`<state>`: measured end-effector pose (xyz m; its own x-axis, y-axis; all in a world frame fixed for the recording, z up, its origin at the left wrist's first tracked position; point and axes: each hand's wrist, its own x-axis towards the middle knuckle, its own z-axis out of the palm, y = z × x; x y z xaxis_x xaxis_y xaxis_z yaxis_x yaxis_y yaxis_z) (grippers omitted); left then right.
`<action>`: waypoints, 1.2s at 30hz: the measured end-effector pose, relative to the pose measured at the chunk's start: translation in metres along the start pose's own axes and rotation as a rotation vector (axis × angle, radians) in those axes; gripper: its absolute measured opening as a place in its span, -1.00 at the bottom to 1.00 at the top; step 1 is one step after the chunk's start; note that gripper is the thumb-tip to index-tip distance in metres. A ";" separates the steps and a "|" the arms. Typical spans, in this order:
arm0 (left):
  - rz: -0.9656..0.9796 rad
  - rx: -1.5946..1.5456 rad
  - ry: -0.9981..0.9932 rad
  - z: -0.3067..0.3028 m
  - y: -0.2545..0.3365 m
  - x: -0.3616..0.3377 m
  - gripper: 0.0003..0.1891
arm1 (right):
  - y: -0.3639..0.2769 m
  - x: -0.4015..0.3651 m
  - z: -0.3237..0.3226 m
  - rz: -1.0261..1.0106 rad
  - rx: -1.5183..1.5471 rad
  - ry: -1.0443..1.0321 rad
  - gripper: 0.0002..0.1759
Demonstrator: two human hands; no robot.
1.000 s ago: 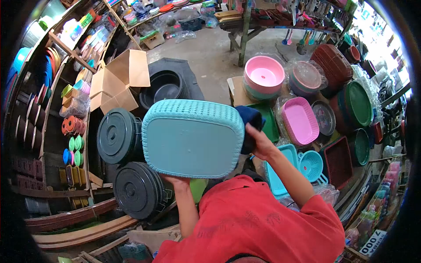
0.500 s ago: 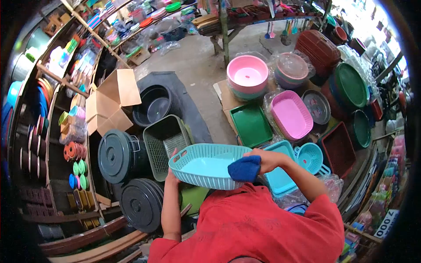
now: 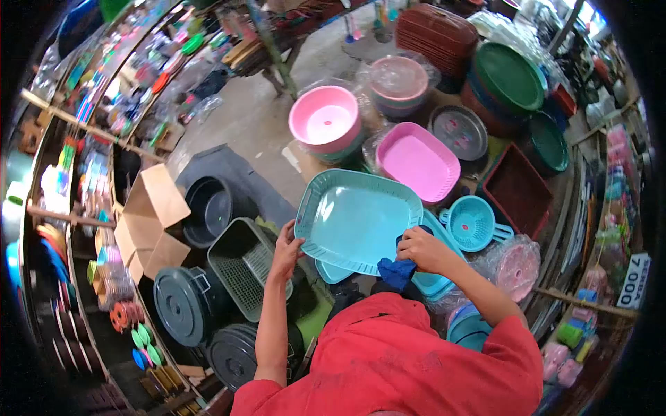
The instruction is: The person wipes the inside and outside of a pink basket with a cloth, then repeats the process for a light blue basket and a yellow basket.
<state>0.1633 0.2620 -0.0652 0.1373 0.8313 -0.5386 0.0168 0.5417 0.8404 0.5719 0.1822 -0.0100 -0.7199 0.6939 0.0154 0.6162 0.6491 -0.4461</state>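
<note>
A turquoise plastic basket (image 3: 357,215) with slotted sides is held up before me, its inside facing me. My left hand (image 3: 286,251) is closed on its left end, thumb over the rim. At the right end, my right hand (image 3: 424,251) grips a dark blue cloth (image 3: 397,273) against the rim; whether those fingers also hold the basket cannot be made out. Partly hidden below is another turquoise piece (image 3: 335,272). Beside my right hand lie turquoise trays (image 3: 436,284) and a turquoise colander (image 3: 472,222).
Pink basins (image 3: 325,118) and a pink basket (image 3: 418,163) stand ahead. Green-lidded tubs (image 3: 510,78) and a dark red tray (image 3: 517,191) are right. Left are a grey-green crate (image 3: 243,267), lidded bins (image 3: 182,305), a black basin (image 3: 209,208) and a cardboard box (image 3: 152,218).
The basket has tilted so its inside faces me more fully, and it has moved slightly up. My right hand has shifted toward its lower right end with the cloth. The view has turned right.
</note>
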 end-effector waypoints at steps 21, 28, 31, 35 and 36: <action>0.411 0.601 -0.104 0.244 -0.014 0.359 -0.50 | 0.277 -0.082 0.069 0.444 -0.175 0.349 -0.84; 0.648 0.827 -0.013 0.252 -0.019 0.369 -0.44 | 0.287 -0.079 0.074 0.482 -0.135 0.350 -0.69; 0.655 0.836 0.015 0.258 -0.020 0.363 -0.45 | 0.278 -0.089 0.056 0.478 -0.042 0.370 -0.53; 0.699 0.855 0.055 0.264 -0.027 0.362 -0.48 | 0.259 -0.106 0.051 0.557 0.123 0.537 -0.47; 0.665 0.801 0.071 0.266 -0.031 0.362 -0.47 | 0.254 -0.110 0.048 0.555 0.165 0.619 -0.50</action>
<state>0.4761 0.5128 -0.2699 0.3016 0.9510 0.0674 0.6150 -0.2481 0.7485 0.7924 0.2557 -0.1683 0.0077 0.9752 0.2210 0.7394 0.1432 -0.6579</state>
